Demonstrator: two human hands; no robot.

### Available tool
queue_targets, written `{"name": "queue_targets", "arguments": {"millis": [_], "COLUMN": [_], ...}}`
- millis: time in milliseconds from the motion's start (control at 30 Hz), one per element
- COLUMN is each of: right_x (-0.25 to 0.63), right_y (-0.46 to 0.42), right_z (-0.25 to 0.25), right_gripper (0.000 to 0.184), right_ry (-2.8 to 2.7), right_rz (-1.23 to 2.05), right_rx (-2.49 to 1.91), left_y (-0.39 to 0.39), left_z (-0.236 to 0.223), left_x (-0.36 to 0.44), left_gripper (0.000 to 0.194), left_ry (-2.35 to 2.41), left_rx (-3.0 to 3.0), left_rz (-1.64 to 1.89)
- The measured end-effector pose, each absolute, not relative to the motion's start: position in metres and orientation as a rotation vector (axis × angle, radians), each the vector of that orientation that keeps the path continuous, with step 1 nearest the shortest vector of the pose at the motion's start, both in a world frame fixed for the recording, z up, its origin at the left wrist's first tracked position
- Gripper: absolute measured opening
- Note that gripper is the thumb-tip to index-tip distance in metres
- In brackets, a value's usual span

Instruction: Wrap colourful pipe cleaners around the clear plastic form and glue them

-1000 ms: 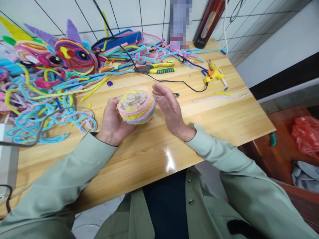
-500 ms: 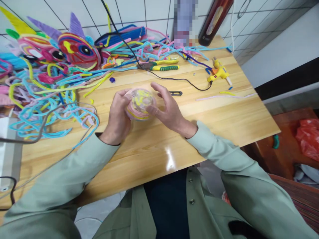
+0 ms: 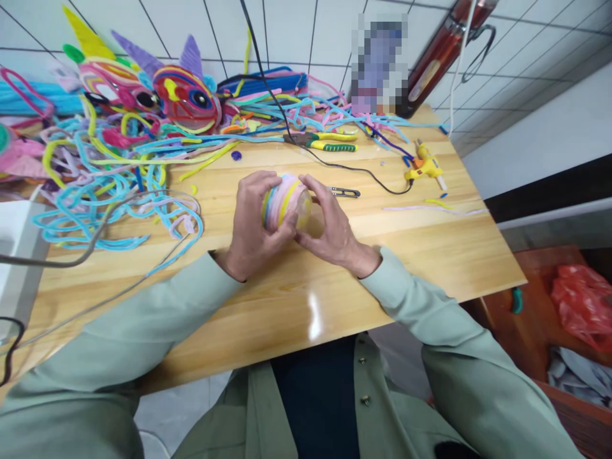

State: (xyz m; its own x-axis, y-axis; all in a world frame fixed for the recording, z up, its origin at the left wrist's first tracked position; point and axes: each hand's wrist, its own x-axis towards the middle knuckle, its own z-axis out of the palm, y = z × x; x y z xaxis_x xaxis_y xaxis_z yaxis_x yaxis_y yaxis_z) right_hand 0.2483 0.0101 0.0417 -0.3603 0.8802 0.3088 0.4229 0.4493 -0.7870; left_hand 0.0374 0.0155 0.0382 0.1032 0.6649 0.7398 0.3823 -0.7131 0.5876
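Between my two hands is a rounded ball [image 3: 285,203] wrapped in stripes of pink, yellow, blue and lilac pipe cleaner. Its clear, yellowish end faces right. My left hand [image 3: 255,223] curls round the striped left side, thumb across the front. On the other side my right hand [image 3: 332,223] grips the ball near its clear end with fingers and thumb. Just beyond my right fingers lies a small black thread snipper [image 3: 345,192]. Pliers [image 3: 329,141] with yellow and green handles rest farther back.
A tangle of pipe cleaners [image 3: 115,210] covers the table's left side. Two colourful horned heads [image 3: 186,95] stand behind it. A yellow glue gun [image 3: 425,166] with a black cord lies at the right. A dark red flask [image 3: 437,60] stands by the tiled wall.
The ball has been turned so its striped side faces up and its clear end points right. My right hand has closed onto it. The view has shifted a little.
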Motion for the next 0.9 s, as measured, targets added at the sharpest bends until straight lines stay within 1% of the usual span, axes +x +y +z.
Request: {"name": "queue_targets", "arguments": {"millis": [100,167,300,367,567,767,900], "right_x": [0.252,0.253,0.252,0.252,0.251,0.252,0.253], "right_y": [0.009,0.008,0.011,0.013,0.015,0.015,0.016], "right_z": [0.037,0.034,0.027,0.024,0.022,0.021,0.021], "right_gripper": [0.114,0.11,0.097,0.097,0.099,0.101,0.098], "right_ry": [-1.996,-2.028,-2.144,-2.189,-2.191,-2.193,-2.173], "right_rz": [0.726,0.654,0.414,0.362,0.347,0.459,0.513], "right_rx": [-0.98,-0.965,-0.908,-0.88,-0.784,-0.871,-0.874], "left_y": [0.015,0.013,0.012,0.011,0.011,0.01,0.012], "left_z": [0.036,0.036,0.034,0.034,0.034,0.031,0.029], "left_x": [0.037,0.037,0.039,0.04,0.042,0.04,0.039], "left_gripper": [0.062,0.066,0.064,0.062,0.058,0.058,0.054], "left_ry": [0.985,0.996,1.067,1.1,1.056,1.076,1.124], "left_rx": [2.213,2.231,2.296,2.3,2.27,2.286,2.28], "left_rz": [1.711,1.712,1.71,1.73,1.738,1.64,1.611]}}
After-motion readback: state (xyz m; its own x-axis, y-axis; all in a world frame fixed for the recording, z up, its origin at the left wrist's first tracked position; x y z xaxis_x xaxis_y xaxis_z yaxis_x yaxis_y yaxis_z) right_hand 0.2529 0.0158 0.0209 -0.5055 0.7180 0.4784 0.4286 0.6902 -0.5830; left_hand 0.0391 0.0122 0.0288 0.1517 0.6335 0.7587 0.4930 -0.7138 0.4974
